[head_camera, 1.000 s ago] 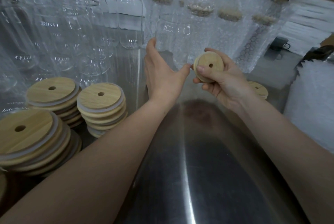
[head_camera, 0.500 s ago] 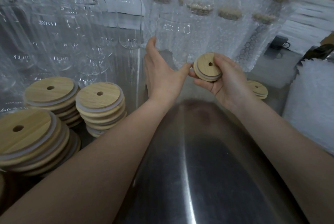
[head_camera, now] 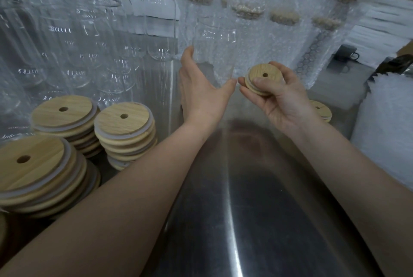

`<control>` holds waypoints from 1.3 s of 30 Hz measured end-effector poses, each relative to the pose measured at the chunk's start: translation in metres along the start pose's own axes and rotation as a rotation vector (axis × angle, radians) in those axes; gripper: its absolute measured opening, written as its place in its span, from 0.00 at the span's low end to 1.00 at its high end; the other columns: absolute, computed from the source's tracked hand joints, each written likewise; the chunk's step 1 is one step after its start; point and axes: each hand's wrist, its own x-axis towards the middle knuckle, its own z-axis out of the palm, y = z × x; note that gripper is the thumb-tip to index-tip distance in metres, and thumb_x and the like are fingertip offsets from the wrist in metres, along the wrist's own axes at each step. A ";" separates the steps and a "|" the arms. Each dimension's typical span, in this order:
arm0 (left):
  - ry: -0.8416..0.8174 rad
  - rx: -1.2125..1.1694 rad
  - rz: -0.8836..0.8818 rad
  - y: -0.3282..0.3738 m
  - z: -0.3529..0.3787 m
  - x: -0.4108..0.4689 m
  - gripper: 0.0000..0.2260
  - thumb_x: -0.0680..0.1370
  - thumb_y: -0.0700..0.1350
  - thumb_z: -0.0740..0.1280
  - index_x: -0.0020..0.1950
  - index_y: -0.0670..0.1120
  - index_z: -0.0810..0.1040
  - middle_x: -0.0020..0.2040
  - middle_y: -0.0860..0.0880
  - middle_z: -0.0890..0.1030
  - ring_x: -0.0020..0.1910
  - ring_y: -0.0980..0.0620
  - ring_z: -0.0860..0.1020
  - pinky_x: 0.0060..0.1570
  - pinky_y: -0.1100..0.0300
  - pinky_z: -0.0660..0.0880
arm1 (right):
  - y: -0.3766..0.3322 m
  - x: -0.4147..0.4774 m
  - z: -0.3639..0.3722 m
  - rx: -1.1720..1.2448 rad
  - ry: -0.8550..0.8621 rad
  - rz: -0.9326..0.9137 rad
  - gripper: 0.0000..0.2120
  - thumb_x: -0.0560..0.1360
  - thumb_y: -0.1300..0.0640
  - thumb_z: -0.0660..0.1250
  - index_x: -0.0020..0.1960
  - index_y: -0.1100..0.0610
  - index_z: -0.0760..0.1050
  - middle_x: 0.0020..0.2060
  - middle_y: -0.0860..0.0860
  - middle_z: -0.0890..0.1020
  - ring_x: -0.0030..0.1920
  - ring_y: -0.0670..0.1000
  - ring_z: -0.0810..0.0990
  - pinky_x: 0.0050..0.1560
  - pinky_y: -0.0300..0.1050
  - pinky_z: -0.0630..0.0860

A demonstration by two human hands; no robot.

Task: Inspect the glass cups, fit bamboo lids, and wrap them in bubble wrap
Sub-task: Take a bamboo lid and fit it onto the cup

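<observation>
Cup [head_camera: 214, 53]: raised above the steel table [head_camera: 245, 187], mouth up, in front of the wrapped cups [head_camera: 283, 37].

Risk of slip: smooth glass, gripped low only. Probable result: a drop onto steel, with chipping.

Risk of skewed seating: caused by bringing the lid [head_camera: 262, 75] to the rim at a tilt.

Risk of knocking the wrapped cups: close behind.

Left hand [head_camera: 201, 89]: spread wide, thumb and fingers clasping the cup near its base.

Right hand [head_camera: 281, 100]: half curled, pinching the lid just beside the cup's base.

Spare lid stacks [head_camera: 123, 129]: at left.
</observation>
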 end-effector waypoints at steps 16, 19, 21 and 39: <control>-0.010 0.016 -0.006 0.000 -0.001 -0.001 0.42 0.70 0.48 0.76 0.77 0.47 0.54 0.72 0.45 0.64 0.70 0.48 0.65 0.69 0.46 0.67 | -0.002 -0.001 0.001 -0.107 0.120 -0.053 0.11 0.85 0.50 0.54 0.55 0.56 0.68 0.44 0.56 0.86 0.42 0.58 0.87 0.26 0.40 0.78; -0.009 0.004 -0.011 0.001 -0.001 -0.001 0.43 0.70 0.48 0.77 0.77 0.47 0.54 0.72 0.46 0.65 0.71 0.48 0.66 0.70 0.48 0.66 | -0.005 0.001 -0.001 0.003 0.144 0.007 0.12 0.85 0.51 0.52 0.58 0.57 0.70 0.48 0.58 0.85 0.43 0.62 0.86 0.29 0.44 0.79; 0.007 0.001 -0.010 0.001 -0.001 -0.001 0.43 0.69 0.48 0.77 0.77 0.47 0.55 0.71 0.46 0.66 0.70 0.49 0.66 0.70 0.50 0.66 | -0.006 0.000 0.000 0.109 0.130 0.036 0.16 0.85 0.49 0.51 0.60 0.58 0.72 0.54 0.60 0.83 0.44 0.63 0.86 0.33 0.48 0.81; -0.030 0.594 0.349 0.009 -0.002 -0.014 0.44 0.69 0.43 0.73 0.79 0.58 0.54 0.74 0.50 0.65 0.74 0.48 0.62 0.71 0.45 0.58 | -0.025 -0.003 0.008 -0.178 0.010 -0.379 0.10 0.79 0.52 0.60 0.60 0.48 0.72 0.59 0.48 0.75 0.59 0.49 0.74 0.66 0.47 0.71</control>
